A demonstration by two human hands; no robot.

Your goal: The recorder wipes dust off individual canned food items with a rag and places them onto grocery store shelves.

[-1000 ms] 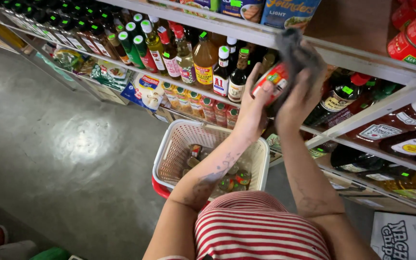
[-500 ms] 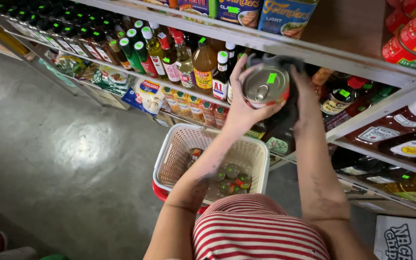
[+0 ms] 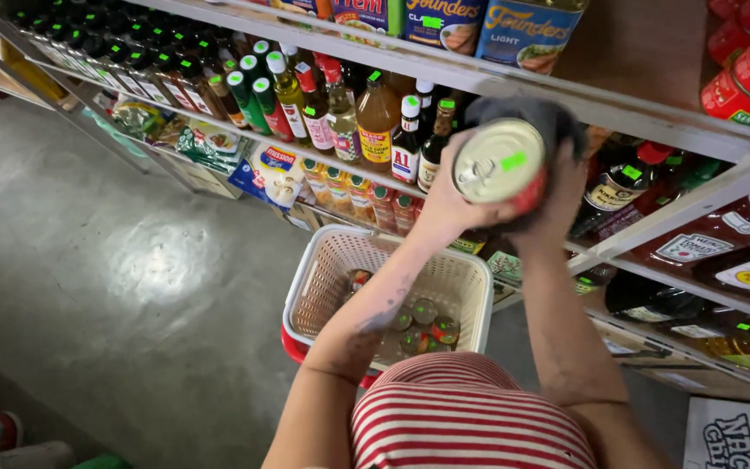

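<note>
A round tin can (image 3: 501,163) is held up in front of the store shelves, with its pale metal lid and a small green sticker turned toward the camera. The can is gripped from the left side by the left hand (image 3: 444,204), whose fingers are curled around the rim. From the right side it is covered by the right hand (image 3: 557,195), and a dark grey cloth (image 3: 527,117) is pressed by this hand over the top and back of the can; the fingers of this hand are closed on the cloth. Below the hands, a beige plastic basket (image 3: 332,278) with a red base is seen, and several small jars (image 3: 423,326) are lying on its bottom. Behind the can, a row of sauce bottles (image 3: 349,113) is standing on the metal shelf (image 3: 653,117).
</note>
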